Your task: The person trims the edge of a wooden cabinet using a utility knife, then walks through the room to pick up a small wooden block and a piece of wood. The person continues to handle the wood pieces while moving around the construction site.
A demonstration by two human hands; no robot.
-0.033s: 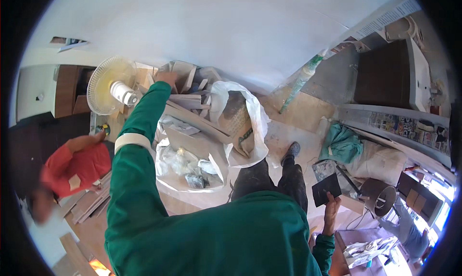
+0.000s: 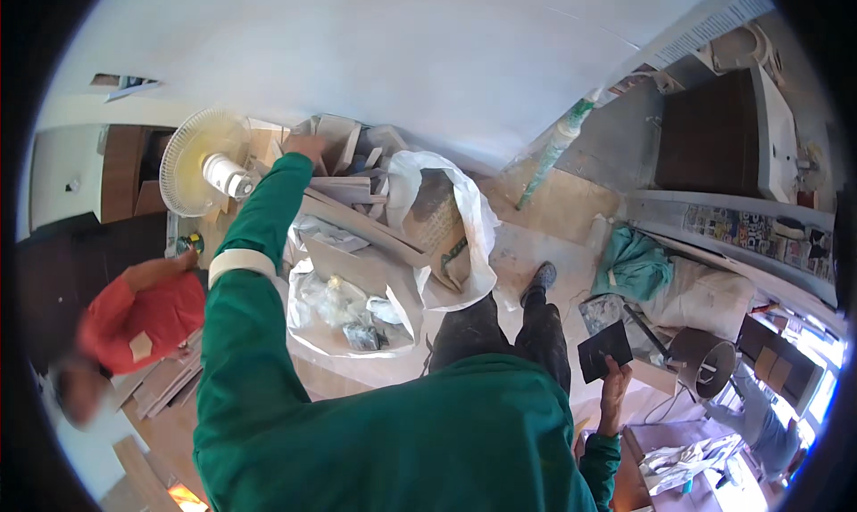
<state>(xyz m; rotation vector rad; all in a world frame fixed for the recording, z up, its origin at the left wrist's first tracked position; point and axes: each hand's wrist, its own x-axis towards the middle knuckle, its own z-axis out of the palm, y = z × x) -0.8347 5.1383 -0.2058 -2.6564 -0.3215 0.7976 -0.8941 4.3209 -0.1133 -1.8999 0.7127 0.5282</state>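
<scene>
My left arm reaches far forward, with my left hand (image 2: 306,146) among upright wood offcuts (image 2: 339,142) by the wall. Its fingers are too indistinct to show whether they grip a piece. At the lower right, my right hand (image 2: 616,380) pinches the edge of a dark, flat, square piece (image 2: 604,351), held out to my side. Below the offcuts lies a long board (image 2: 366,224). An opened white sack (image 2: 486,235) with brown paper-like material inside stands in front of me. Beside it, a second sack (image 2: 308,338) contains crumpled clear plastic.
A fan (image 2: 198,159) stands close to my left forearm. At the left is a person in red (image 2: 156,316), near stacked planks (image 2: 165,382). A green-wrapped roll (image 2: 558,150) leans against the wall. Green cloth (image 2: 634,266) and a grey cylindrical drum (image 2: 703,362) lie to the right; another person (image 2: 768,436) is beyond.
My left hand has shifted very slightly left among the offcuts. The head of the person in red has moved a little. My right hand still holds the dark square piece in the same place.
</scene>
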